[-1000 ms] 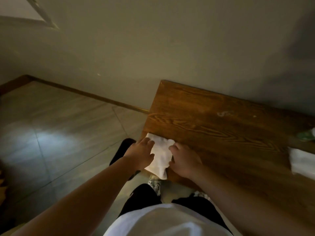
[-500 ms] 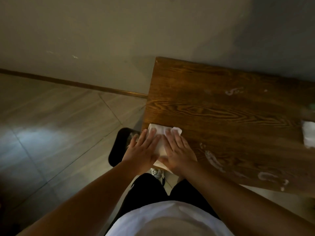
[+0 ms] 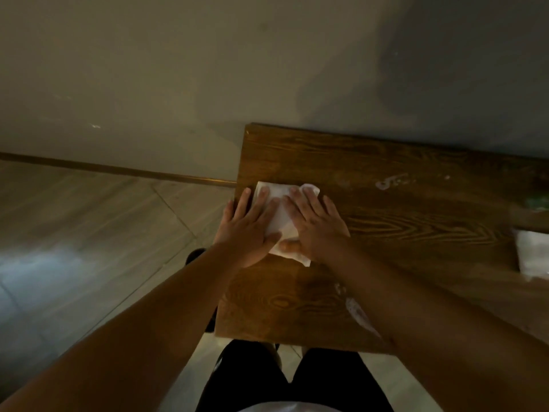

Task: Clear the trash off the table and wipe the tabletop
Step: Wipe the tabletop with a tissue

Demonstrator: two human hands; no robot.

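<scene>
A white paper towel (image 3: 282,215) lies flat on the dark wooden tabletop (image 3: 386,233) close to its left edge. My left hand (image 3: 249,230) presses on the towel's left side, fingers spread and flat. My right hand (image 3: 315,224) presses on its right side, fingers also flat. Both palms cover most of the towel. White smears (image 3: 389,182) mark the wood to the right, and more smears (image 3: 359,313) show beside my right forearm.
A white crumpled paper (image 3: 531,254) and a green item (image 3: 537,202) sit at the table's right edge, cut off by the frame. The table stands against a grey wall (image 3: 267,69). A dark round stool (image 3: 196,254) is under the left edge on the tiled floor (image 3: 89,233).
Both hands went from gripping the towel at the near edge to flat palms on it, and pushed it away from me, farther onto the tabletop.
</scene>
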